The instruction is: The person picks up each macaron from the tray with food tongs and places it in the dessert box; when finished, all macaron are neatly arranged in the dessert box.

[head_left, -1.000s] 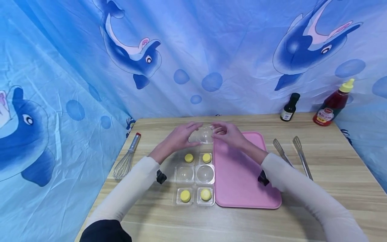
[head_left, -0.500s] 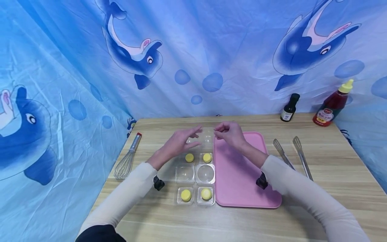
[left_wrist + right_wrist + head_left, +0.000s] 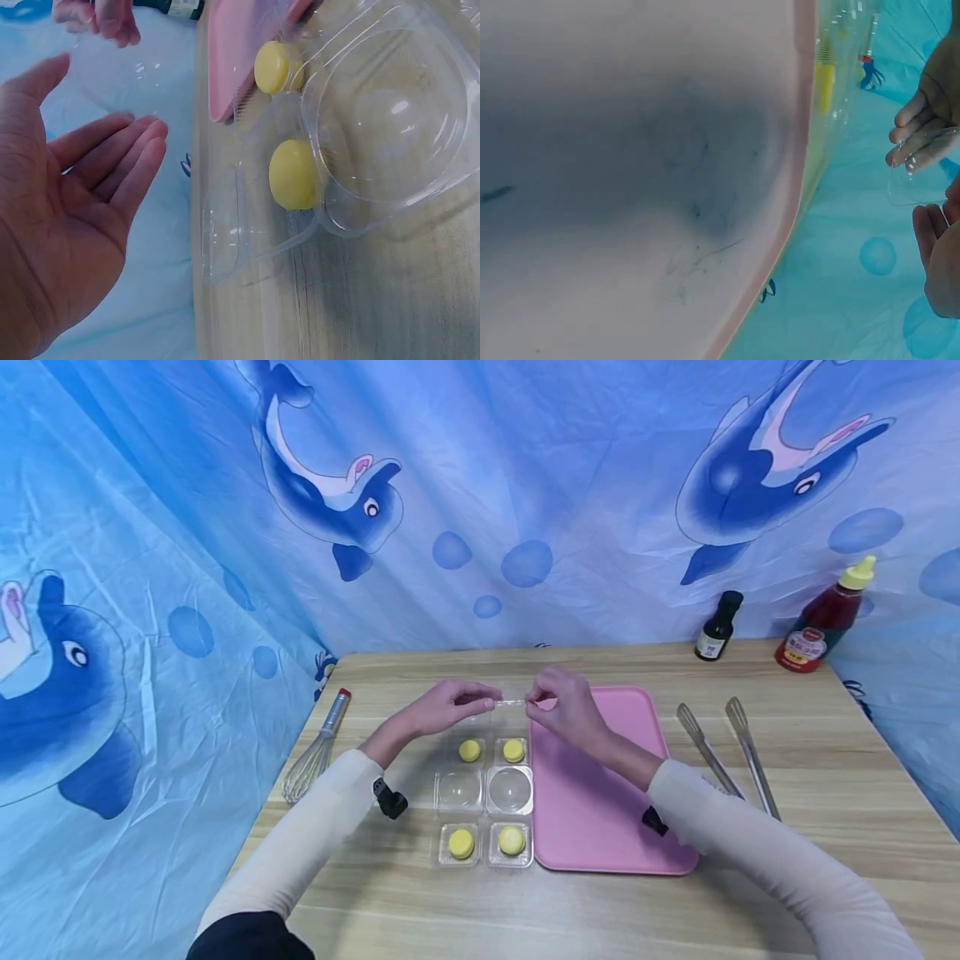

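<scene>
In the head view my right hand [image 3: 568,706] pinches the right edge of a raised clear plastic lid [image 3: 510,700]. My left hand [image 3: 448,706] is at the lid's other side, its fingers nearly straight; the left wrist view shows the palm and extended fingers close to the clear lid [image 3: 124,82]. Whether they touch it is hard to tell. Below the hands, the back clear container holds two round yellow macaron-like sweets [image 3: 469,751]. Nearer the front, a second clear container holds two more yellow sweets [image 3: 512,841], and its lid [image 3: 510,791] lies folded back.
A pink tray [image 3: 607,810] lies directly right of the containers. Two pairs of metal tongs [image 3: 750,752] are beyond it. A whisk [image 3: 318,752] lies at the left edge. At the back right stand a dark bottle [image 3: 718,627] and a red sauce bottle [image 3: 823,622].
The back lid has swung up from lying back to a tilted, nearly edge-on position. My left fingers have come closer together, while my right hand keeps its pinch. The front container is unchanged.
</scene>
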